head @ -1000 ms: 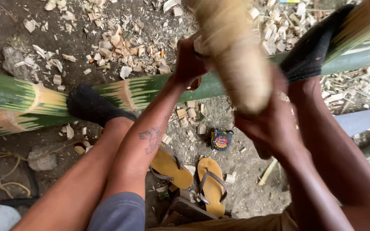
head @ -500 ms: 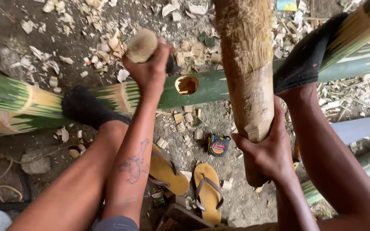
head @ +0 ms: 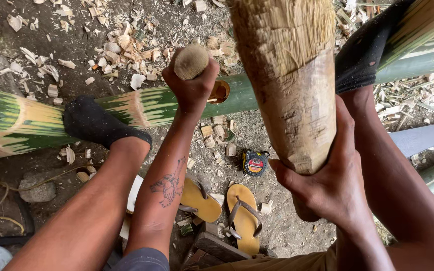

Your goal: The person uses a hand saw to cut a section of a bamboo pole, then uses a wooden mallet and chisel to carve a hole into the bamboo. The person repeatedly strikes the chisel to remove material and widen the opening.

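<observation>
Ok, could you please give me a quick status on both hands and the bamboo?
Left hand grips chisel handle at hole in green bamboo pole. Right hand holds wooden mallet raised. Socked feet pin pole.

Bare, packed dirt ground (head: 287, 221) is carrying everything here. A long green bamboo pole (head: 21, 118) is lying across it from left to right. Pale wood chips (head: 126, 42) are littering the dirt on the far side of the pole. On its near side, a tape measure (head: 254, 162) and two yellow sandals (head: 222, 208) are lying, with a grey stone (head: 36, 189) sitting further left.
</observation>
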